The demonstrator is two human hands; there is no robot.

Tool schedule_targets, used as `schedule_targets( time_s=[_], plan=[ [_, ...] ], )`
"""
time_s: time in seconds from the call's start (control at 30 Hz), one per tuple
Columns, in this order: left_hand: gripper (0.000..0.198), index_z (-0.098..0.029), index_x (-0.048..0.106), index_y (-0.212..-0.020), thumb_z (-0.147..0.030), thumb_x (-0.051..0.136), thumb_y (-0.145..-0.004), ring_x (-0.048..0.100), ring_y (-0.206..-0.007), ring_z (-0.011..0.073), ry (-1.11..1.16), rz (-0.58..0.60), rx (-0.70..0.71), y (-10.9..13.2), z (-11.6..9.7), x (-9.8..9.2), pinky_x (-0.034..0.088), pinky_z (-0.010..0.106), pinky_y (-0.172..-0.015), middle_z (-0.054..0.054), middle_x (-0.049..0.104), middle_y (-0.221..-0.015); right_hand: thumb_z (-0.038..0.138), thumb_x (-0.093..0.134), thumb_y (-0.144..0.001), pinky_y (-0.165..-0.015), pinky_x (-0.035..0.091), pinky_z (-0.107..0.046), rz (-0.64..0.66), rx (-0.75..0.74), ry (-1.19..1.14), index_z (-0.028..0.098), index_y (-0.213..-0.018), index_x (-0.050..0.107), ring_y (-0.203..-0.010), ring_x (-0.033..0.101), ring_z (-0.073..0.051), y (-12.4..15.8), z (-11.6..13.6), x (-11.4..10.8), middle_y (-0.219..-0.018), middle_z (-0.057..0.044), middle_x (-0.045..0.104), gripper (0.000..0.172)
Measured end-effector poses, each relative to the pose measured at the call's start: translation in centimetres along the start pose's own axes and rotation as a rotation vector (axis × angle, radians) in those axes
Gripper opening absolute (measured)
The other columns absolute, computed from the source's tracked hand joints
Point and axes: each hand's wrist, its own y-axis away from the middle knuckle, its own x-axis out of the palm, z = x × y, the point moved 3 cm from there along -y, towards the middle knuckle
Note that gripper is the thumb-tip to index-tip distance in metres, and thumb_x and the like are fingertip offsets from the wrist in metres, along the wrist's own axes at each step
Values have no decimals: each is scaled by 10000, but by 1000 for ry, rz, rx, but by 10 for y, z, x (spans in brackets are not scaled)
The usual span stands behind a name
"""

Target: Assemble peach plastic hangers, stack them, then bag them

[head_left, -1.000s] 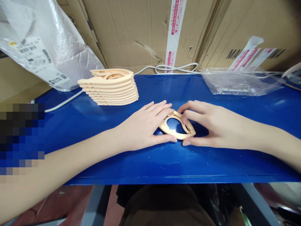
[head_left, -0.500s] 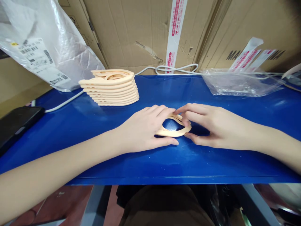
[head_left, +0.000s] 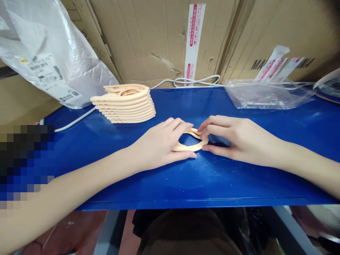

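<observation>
A peach-coloured curved frame [head_left: 191, 147] with a large oval opening lies low over the blue tabletop, between my hands. My left hand [head_left: 159, 145] covers its left end, with the fingers on the far side and the thumb along the near side. At the right end, my right hand [head_left: 239, 140] pinches the frame between thumb and fingertips. Both ends are partly hidden by the fingers. Behind my left hand stands a neat stack of peach-coloured frames [head_left: 126, 108] that look alike.
On the blue table [head_left: 170, 187], a white shipping bag [head_left: 69, 56] with labels stands at back left. A clear plastic bag [head_left: 265, 97] lies at back right. A white cable [head_left: 196, 80] runs along the cardboard boxes [head_left: 148, 35]. The far left is pixelated.
Both hands and the frame have shifted slightly left in the picture, as the camera view moved a little. My grip on the frame looks nearly the same.
</observation>
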Motion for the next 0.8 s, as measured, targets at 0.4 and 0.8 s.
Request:
schedule_targets(
  time_s=[0.4, 0.8],
  plan=[
    [673, -120, 450, -1269, -533, 704, -801, 572, -1081, 266, -40, -245, 168, 2, -13, -12, 508, 394, -914, 142, 564, -1214, 520, 574, -886, -485, 311, -251, 23, 402, -657, 190, -772, 602, -544, 424, -104, -2, -5, 5, -614, 33, 492, 350],
    [917, -67, 362, -1412, -688, 625, -789, 514, -1207, 339, -92, -205, 158, -1, -9, -8, 432, 498, -1013, 217, 514, -1352, 454, 638, -872, -446, 200, -254, 24, 448, -1011, 170, -763, 605, -502, 305, -71, -3, -8, 12, -553, 66, 388, 306]
  ],
)
